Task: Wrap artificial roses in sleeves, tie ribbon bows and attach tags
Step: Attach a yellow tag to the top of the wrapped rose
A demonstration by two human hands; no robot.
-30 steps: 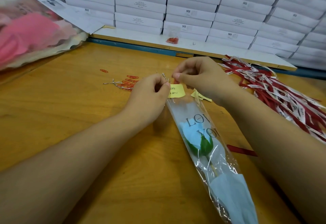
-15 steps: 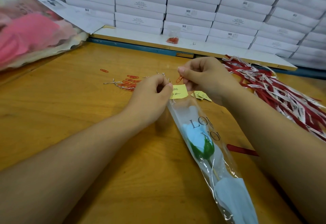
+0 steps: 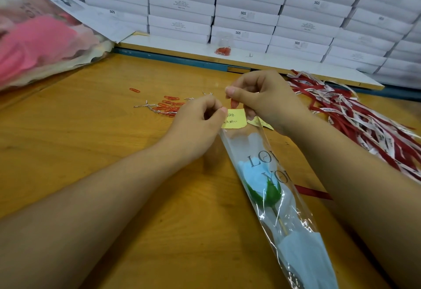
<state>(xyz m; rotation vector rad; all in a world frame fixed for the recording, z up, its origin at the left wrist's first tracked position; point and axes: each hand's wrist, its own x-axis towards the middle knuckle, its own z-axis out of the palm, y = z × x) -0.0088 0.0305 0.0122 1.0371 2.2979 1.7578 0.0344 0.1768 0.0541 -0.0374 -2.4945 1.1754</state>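
A light blue artificial rose (image 3: 255, 172) with green sepals lies inside a clear printed sleeve (image 3: 293, 227) on the wooden table (image 3: 91, 152), bloom end pointing away from me. A yellow paper tag (image 3: 235, 119) with handwriting sits at the sleeve's top edge. My left hand (image 3: 196, 127) pinches the tag's left edge against the sleeve. My right hand (image 3: 264, 99) pinches a red paper clip (image 3: 234, 104) just above the tag's top edge. More yellow tags (image 3: 264, 123) lie partly hidden under my right wrist.
Loose red paper clips and silver twist ties (image 3: 167, 106) lie beyond my left hand. A heap of red and white ribbons (image 3: 364, 120) fills the right side. One red ribbon (image 3: 312, 193) lies under the sleeve. Stacked white boxes (image 3: 246, 13) line the back; a bag of pink flowers (image 3: 38, 45) sits far left.
My right hand has brought the red paper clip up and over the tag's top edge. The sleeve and my left hand have barely shifted.
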